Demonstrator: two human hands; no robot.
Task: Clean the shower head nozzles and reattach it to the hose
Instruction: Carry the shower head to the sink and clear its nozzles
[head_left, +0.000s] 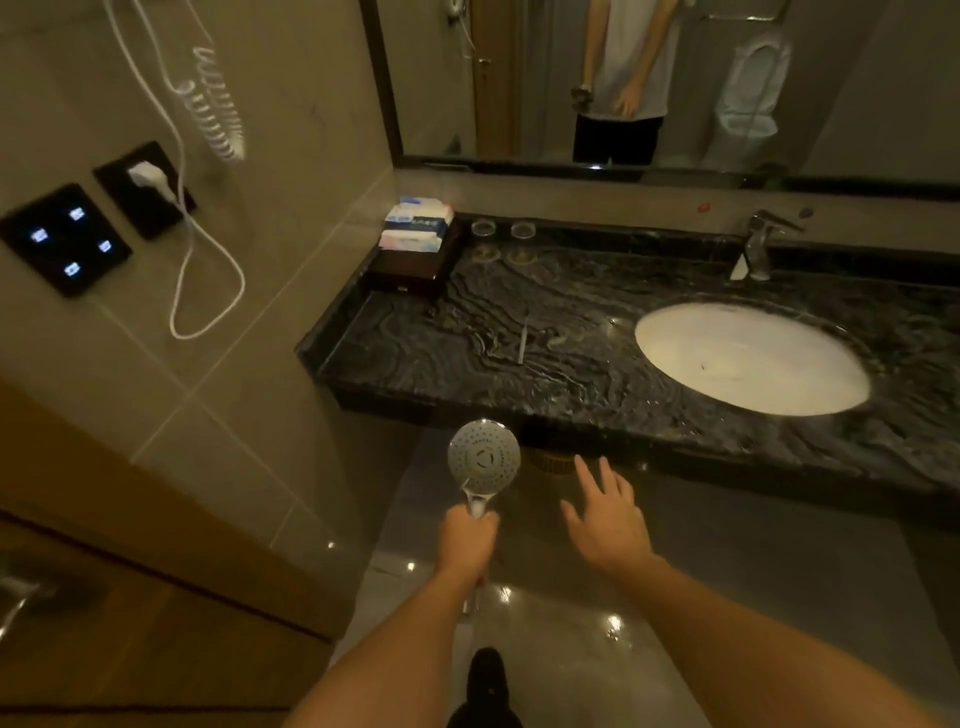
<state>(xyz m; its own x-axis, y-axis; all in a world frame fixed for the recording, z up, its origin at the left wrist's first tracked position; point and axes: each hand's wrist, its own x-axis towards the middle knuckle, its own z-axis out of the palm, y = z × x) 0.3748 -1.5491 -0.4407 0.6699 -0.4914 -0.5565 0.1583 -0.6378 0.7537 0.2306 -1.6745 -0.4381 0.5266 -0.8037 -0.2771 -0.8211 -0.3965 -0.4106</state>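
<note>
Our left hand (466, 538) grips the shower head (484, 457) by its handle, nozzle face up toward us, just short of the dark surface (467, 332). Our right hand (605, 519) hovers beside it, fingers spread, holding nothing. What may be a toothbrush (523, 338) lies on the surface. We should keep the face steady and scrub over the sink (748, 356).

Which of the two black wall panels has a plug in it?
The right panel, nearer the counter: a white plug sits in it. The left panel only shows lit buttons.
</note>
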